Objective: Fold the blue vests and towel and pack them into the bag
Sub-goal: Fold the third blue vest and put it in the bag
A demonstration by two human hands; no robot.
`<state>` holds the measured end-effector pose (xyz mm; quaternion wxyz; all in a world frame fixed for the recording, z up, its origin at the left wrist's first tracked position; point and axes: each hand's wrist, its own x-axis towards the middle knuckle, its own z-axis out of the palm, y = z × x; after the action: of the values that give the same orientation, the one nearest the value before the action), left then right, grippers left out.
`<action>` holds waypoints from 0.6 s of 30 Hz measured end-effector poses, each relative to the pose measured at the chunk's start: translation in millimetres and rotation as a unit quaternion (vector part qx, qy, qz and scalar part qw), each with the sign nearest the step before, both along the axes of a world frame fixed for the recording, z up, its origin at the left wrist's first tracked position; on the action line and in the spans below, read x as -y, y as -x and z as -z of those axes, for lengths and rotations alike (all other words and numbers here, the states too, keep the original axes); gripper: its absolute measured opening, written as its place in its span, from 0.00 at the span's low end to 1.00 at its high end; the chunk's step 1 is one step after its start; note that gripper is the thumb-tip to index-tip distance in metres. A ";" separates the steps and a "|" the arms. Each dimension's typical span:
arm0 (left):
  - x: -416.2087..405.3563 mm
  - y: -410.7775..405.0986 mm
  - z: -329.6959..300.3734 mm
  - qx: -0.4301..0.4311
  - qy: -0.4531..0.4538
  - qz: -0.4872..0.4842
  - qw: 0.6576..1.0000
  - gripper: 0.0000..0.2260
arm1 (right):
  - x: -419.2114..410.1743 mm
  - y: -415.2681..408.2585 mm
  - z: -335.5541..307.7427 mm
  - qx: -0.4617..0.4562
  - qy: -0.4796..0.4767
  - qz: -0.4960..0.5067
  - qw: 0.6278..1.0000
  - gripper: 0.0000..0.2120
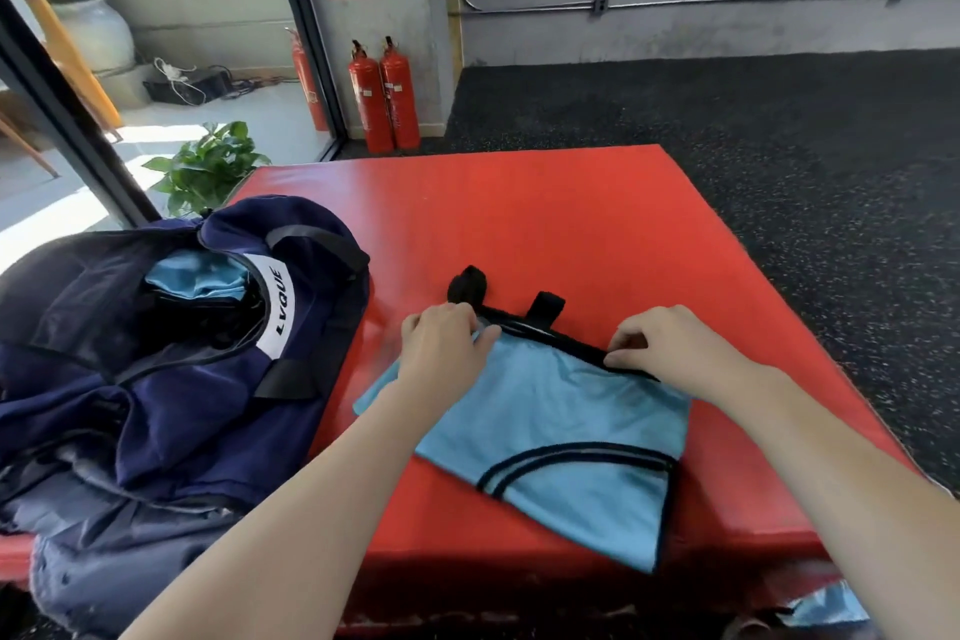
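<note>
Both hands are pinching the black-trimmed far edge of a blue vest lying on the red mat, the left hand at its left corner, the right hand further along. The thin fabric is likely slipping or bunching if the pinches are uneven, skewing the fold. The navy bag is sitting open just beside it, already holding blue cloth.
</note>
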<state>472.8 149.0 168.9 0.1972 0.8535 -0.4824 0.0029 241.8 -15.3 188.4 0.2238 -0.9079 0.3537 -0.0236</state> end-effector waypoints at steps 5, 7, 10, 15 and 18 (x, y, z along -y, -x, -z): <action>35.7 44.1 10.6 -0.028 -0.111 0.053 0.992 0.28 | -15.6 14.0 -5.1 -0.021 -0.048 -0.023 0.998 0.11; 45.4 59.9 11.7 -0.019 -0.126 0.080 0.989 0.30 | -24.8 17.2 -4.9 -0.026 -0.085 -0.037 0.995 0.13; 55.5 78.0 14.5 -0.007 -0.126 0.110 0.986 0.28 | -30.7 20.0 -2.7 -0.027 -0.086 -0.055 0.994 0.14; 50.4 84.3 12.4 -0.018 -0.116 0.126 0.985 0.27 | -30.6 30.6 -1.1 -0.024 -0.066 -0.057 0.996 0.14; 34.8 76.1 8.6 -0.027 -0.114 0.140 0.983 0.27 | -31.2 38.6 0.6 -0.023 -0.049 -0.038 0.998 0.13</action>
<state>396.7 114.2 160.3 0.1100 0.7941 -0.5888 -0.1033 203.2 15.9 187.8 0.2606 -0.9090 0.3244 0.0237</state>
